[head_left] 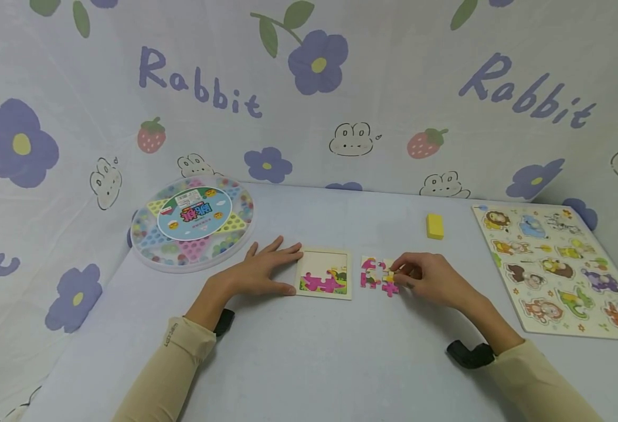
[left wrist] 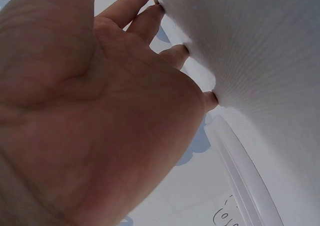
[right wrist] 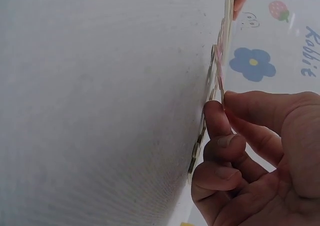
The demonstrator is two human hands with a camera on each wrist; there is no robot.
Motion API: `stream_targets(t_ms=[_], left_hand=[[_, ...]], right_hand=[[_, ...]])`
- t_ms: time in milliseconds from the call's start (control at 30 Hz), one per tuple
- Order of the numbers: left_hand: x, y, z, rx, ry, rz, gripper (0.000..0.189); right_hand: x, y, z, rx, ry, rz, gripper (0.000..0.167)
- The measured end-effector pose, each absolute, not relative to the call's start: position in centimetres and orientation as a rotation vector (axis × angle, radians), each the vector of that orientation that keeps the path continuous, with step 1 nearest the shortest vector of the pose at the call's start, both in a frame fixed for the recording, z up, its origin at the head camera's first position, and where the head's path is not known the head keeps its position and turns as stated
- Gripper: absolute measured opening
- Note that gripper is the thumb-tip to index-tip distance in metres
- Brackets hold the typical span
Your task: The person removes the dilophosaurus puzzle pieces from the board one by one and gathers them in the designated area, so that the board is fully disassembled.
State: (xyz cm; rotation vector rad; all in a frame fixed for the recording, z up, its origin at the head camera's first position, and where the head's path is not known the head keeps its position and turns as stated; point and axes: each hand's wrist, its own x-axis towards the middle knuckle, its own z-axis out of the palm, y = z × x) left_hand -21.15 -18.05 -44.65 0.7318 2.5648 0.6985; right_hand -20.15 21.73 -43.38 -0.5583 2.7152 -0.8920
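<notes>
Here's the right hand (head_left: 426, 278), right of centre, thumb and fingertip closed in a pinch on a puzzle piece (right wrist: 219, 76): the picking-up step, apparently. Left hand (head_left: 267, 272), spread wide, holding nothing, touches the wooden frame (head_left: 323, 297) at centre. Next calls for lifting clear of loose pieces (head_left: 369, 280) and the frame's raised rim; its upper part offers bare room.

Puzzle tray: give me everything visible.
The puzzle tray is square, pale and wood-like, with a raised rim. It lies flat on the table. Fitted pieces, mostly pink with green and yellow, cover its lower part; the upper left is bare. The left hand touches its left edge. Loose pieces lie to its right, apart from it.
</notes>
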Motion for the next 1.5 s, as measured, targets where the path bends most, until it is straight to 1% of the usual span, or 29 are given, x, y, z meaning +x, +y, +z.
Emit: stream_targets(t_ms=[1500], left_hand=[[-21.05, -17.98, -44.46, 0.717, 2.563, 0.702, 0.085]], right_hand=[[-20.09, 21.53, -43.19, -0.528, 2.733, -0.848, 0.018]])
